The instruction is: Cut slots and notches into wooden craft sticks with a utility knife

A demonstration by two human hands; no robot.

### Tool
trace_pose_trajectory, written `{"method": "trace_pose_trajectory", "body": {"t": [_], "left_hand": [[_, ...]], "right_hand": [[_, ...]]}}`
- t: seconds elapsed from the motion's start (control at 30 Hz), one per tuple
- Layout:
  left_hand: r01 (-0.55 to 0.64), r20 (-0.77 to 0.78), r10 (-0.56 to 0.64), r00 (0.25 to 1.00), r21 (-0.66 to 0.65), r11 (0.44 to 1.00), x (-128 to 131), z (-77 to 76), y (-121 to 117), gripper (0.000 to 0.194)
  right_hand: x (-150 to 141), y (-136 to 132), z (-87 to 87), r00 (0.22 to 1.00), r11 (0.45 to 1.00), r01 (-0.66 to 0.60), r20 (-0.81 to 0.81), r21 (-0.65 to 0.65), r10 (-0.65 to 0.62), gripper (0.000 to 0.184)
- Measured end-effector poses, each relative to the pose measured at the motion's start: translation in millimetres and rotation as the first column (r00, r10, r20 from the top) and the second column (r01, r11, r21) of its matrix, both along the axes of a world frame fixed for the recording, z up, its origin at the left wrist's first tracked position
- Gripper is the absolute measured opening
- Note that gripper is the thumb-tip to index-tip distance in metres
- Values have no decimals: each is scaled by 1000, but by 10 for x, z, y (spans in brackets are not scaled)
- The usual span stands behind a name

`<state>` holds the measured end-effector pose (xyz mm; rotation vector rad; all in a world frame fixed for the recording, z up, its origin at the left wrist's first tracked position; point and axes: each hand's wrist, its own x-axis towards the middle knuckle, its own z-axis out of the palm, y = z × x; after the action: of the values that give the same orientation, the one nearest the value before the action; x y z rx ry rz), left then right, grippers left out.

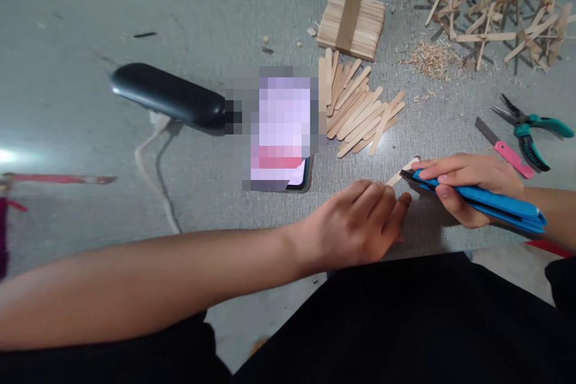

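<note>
Near the front edge of the table, my left hand (366, 219) is closed on a wooden popsicle stick (395, 179), whose far end sticks out past the fingers. My right hand (472, 183) grips a blue utility knife (488, 201), and its dark blade rests on or just over the stick. Part of the stick is hidden under my left fingers and behind the blade. Beyond my hands lies a loose spread of popsicle sticks (360, 111). A bundle of sticks (333, 18) held by a brown band sits behind them.
Right of my hands lie a pink cutter (508, 156) and green-handled pliers (524, 126). A heap of joined sticks (486, 6) and wood shavings (432, 60) fill the back right. Left are a phone (297, 177), partly blurred, a black oblong device (166, 93) and its cable (144, 159).
</note>
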<state>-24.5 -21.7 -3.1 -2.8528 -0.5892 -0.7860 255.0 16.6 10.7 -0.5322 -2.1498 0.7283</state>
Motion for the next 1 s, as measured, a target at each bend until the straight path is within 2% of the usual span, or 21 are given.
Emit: {"method": "trace_pose_trajectory", "body": {"t": [0.2,0.5,0.63,0.9,1.0], "left_hand": [[5,14,-5,1000,-6,1000,1,21,14,40],[-2,7,2,1000,-3,1000,11,34,25,48],[-5,-8,5,1000,-2,1000,-4,18,12,48],[6,-12,-6,1000,-15,1000,-11,23,13,47],[6,-5,-6,1000,-15,1000,-13,34,18,48]], "right_hand": [[-10,10,-1,1000,1000,-21,7,20,21,31],[-66,-40,-27,998,996,67,-21,55,-66,26],[-81,-39,4,998,992,61,5,107,-62,29],[-98,-76,-53,994,990,112,-24,84,-110,28],[-94,-68,-44,996,990,87,-25,112,-84,30]]}}
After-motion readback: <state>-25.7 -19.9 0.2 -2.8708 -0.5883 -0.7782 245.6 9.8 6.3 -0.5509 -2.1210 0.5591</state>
